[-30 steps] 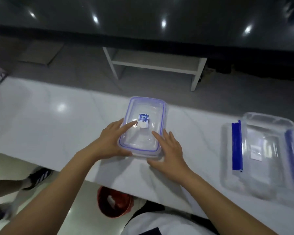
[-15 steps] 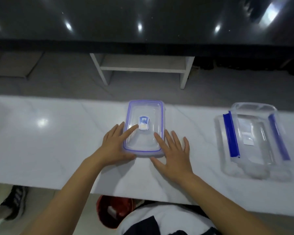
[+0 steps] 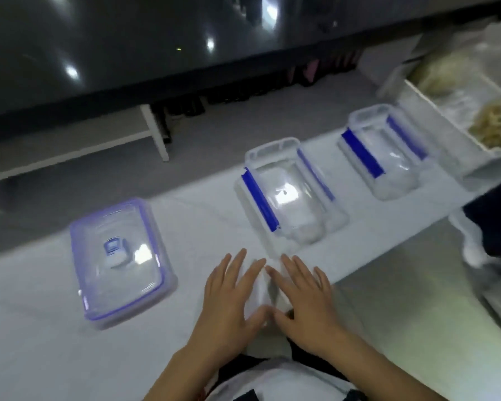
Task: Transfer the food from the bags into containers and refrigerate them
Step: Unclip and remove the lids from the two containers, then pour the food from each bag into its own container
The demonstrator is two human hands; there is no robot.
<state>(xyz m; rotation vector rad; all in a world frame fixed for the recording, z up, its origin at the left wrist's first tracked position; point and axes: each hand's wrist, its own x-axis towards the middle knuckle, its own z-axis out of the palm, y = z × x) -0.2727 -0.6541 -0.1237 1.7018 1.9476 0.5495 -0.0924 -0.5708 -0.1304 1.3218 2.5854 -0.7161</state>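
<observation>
Both hands are now lying off the lidded container [image 3: 119, 261], which half a second ago they were flanking with fingers on its lid; the left hand [image 3: 232, 296] and the right hand [image 3: 304, 293] are resting flat and side by side on the white bench [image 3: 35, 328], fingers straight and spread, gripping nothing, thumbs nearly touching; the lidded container is sitting just to their left, closed, its blue-edged lid in place. The view is also swinging rightward, so that more is showing than before: a second container [image 3: 287, 198] with blue side clips is standing just beyond the fingertips, a third container [image 3: 388, 160] of the same kind farther right and well apart from the hands, and at the far right a white tray [image 3: 422, 117] holding bags of pale food [image 3: 492, 125], blurred; whether the clipped containers are holding anything cannot be told. This is suggesting that the first box is being left as finished or set aside and attention is turning to the next container; the food is not yet out of its bags and nothing is refrigerated.
</observation>
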